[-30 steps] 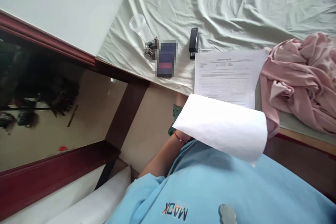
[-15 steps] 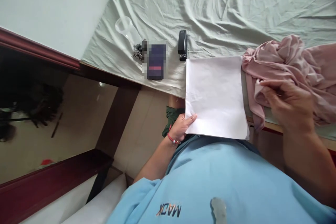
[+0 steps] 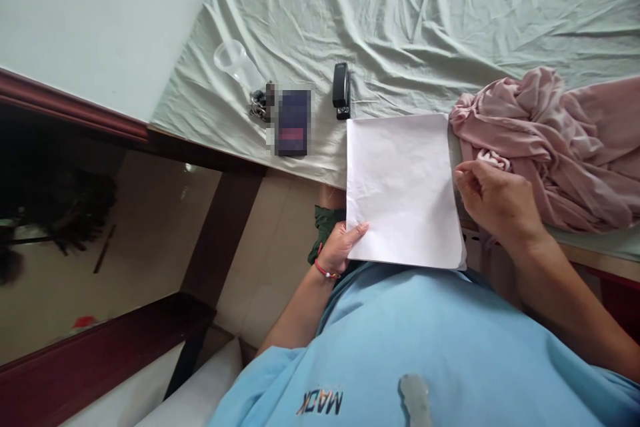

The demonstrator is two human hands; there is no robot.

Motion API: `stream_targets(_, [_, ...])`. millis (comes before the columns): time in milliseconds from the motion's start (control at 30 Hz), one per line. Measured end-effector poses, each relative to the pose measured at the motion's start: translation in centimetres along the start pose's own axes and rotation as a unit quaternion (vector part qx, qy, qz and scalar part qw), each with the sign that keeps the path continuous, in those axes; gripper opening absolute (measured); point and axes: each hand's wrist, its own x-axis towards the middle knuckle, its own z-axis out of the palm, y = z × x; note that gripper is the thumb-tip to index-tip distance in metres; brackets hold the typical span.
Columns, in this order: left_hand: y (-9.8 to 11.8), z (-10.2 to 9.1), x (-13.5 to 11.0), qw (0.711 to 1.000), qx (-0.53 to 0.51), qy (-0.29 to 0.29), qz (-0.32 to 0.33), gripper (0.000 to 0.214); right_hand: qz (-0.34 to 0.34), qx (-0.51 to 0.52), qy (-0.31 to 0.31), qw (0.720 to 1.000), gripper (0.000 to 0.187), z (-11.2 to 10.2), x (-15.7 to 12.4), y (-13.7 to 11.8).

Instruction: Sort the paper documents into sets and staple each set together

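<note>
Your right hand (image 3: pixel 505 203), fingers curled together, seemingly empty, has swung in just beside the paper stack (image 3: pixel 400 187), which now lies flat between your hands, blank side up. Your left hand (image 3: pixel 339 247) pinches its near corner, steadying it.

Left hand (image 3: pixel 340 248) grips white sheets (image 3: pixel 403 180) near lower-left corner; right hand (image 3: pixel 500 203), fingers curled, near right edge. Stapler (image 3: pixel 341 88) beyond.
</note>
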Motion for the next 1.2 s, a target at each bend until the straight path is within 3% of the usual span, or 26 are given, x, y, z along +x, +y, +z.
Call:
stream_targets(200, [0.2, -0.7, 0.0, 1.000, -0.004, 0.000, -0.004, 0.064, 0.022, -0.026, -0.030, 0.999, 0.042, 1.4, -1.1, -0.1])
stream_targets(333, [0.3, -0.7, 0.1, 1.000, -0.010, 0.000, -0.001, 0.063, 0.053, 0.084, -0.054, 0.994, 0.044, 1.7, -1.0, 0.9])
stream_targets(400, [0.2, -0.7, 0.1, 1.000, -0.013, 0.000, -0.002, 0.062, 0.081, 0.165, -0.102, 0.978, 0.049, 1.7, -0.9, 1.3])
stream_targets(533, [0.0, -0.8, 0.4, 1.000, -0.009, -0.008, -0.008, 0.061, 0.167, 0.322, -0.159, 0.918, 0.049, 1.5, -0.8, 1.2])
stream_targets(633, [0.0, -0.9, 0.5, 1.000, 0.007, -0.018, -0.006, 0.061, 0.172, 0.354, -0.134, 0.910, 0.047, 1.5, -0.4, 0.8])
stream_targets(900, [-0.2, -1.3, 0.8, 0.999, 0.036, -0.018, 0.025, 0.065, 0.061, 0.232, -0.023, 0.970, 0.029, 3.8, 1.2, 1.0])
stream_targets(1067, [-1.0, -1.4, 1.3, 0.994, 0.006, 0.024, 0.105, 0.063, 0.023, 0.204, 0.039, 0.978, 0.027, 5.2, 0.7, 1.2])
stream_targets(1200, [-1.4, -1.8, 1.9, 0.986, 0.045, 0.047, 0.156, 0.055, 0.003, 0.198, 0.069, 0.978, 0.028, 5.7, 0.0, 1.3])
